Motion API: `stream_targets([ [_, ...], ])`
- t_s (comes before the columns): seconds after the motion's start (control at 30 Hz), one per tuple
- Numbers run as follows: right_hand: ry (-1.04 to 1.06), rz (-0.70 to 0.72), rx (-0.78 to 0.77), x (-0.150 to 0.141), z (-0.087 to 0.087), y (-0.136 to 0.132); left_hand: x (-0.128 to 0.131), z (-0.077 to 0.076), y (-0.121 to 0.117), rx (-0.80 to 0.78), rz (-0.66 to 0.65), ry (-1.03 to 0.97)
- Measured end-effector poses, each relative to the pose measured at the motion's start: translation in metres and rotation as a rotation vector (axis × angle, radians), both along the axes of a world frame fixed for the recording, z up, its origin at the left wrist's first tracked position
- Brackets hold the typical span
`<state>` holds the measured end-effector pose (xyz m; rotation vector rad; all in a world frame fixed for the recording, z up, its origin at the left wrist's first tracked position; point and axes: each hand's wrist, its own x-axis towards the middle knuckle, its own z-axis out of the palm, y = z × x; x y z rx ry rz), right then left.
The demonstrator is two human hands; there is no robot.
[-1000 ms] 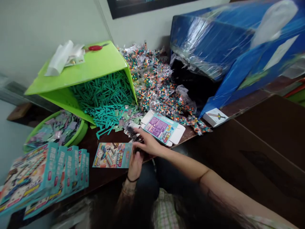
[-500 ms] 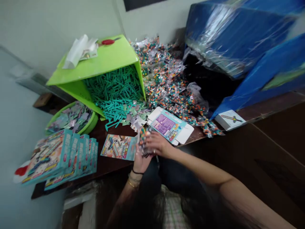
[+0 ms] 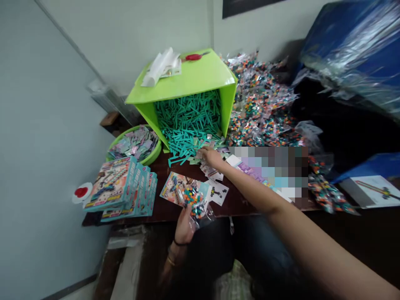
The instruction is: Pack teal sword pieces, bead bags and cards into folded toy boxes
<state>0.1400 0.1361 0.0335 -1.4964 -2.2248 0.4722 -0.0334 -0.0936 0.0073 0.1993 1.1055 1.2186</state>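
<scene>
My left hand (image 3: 184,227) grips a clear bag of small multicoloured pieces (image 3: 194,199) by its lower left side. The bag is over a printed card (image 3: 170,187) and the table's front edge. My right hand (image 3: 213,158) reaches into the small flat packets (image 3: 195,159) at the mouth of the green bin (image 3: 187,75). Its fingers are bent together there, and what they pinch is hidden. Spilling from the bin are teal plastic sticks (image 3: 184,143). A white leaflet (image 3: 218,191) lies beside the bag. Under my right forearm is a flat carton (image 3: 250,168), partly blurred out.
Stacked printed boxes (image 3: 112,183) stand at the left, before a round green basin (image 3: 153,156) of packets. Red-handled scissors (image 3: 193,57) lie on the bin. A heap of filled bags (image 3: 262,100) rises at the right, near a white box (image 3: 371,189) and a blue crate (image 3: 353,50).
My right hand has left the bag and moved up to the packets by the bin. My left hand keeps the bag, now lower over the card. A white leaflet shows beside it. The view has shifted left.
</scene>
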Motion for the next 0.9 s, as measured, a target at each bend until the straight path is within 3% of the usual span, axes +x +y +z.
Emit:
stream_targets([
  [0.13, -0.033, 0.052, 0.029, -0.022, 0.003, 0.061, -0.007, -0.001, 0.006, -0.079, 0.068, -0.036],
  [0.23, -0.018, 0.056, 0.05, -0.016, -0.002, 0.058, -0.011, 0.001, 0.014, -0.057, 0.148, -0.016],
  [0.33, 0.169, 0.138, 0.221, -0.008, -0.014, 0.004, -0.01, 0.001, 0.023, -0.018, 0.18, -0.01],
  [0.4, 0.381, 0.406, 0.367, -0.004, -0.021, -0.055, -0.005, 0.0, 0.029, 0.046, 0.183, 0.004],
  [0.47, 0.413, 0.755, 0.393, -0.002, -0.025, -0.115, 0.002, -0.002, 0.032, 0.116, 0.169, 0.046],
  [0.53, 0.391, 0.774, 0.397, -0.003, -0.028, -0.161, 0.008, -0.002, 0.033, 0.144, 0.158, 0.103],
  [0.6, 0.436, 0.646, 0.379, -0.003, -0.03, -0.187, 0.014, 0.0, 0.032, 0.135, 0.179, 0.131],
  [0.67, 0.573, 0.379, 0.29, -0.004, -0.033, -0.201, 0.022, 0.004, 0.028, 0.141, 0.215, 0.129],
  [0.77, 0.814, -0.065, -0.028, -0.01, -0.04, -0.218, 0.04, 0.007, 0.012, 0.177, 0.175, 0.227],
  [0.83, 0.954, -0.23, -0.232, -0.015, -0.044, -0.231, 0.055, 0.006, -0.003, 0.175, 0.116, 0.399],
  [0.9, 1.064, -0.336, -0.329, -0.015, -0.046, -0.243, 0.067, 0.002, -0.016, 0.173, 0.07, 0.595],
])
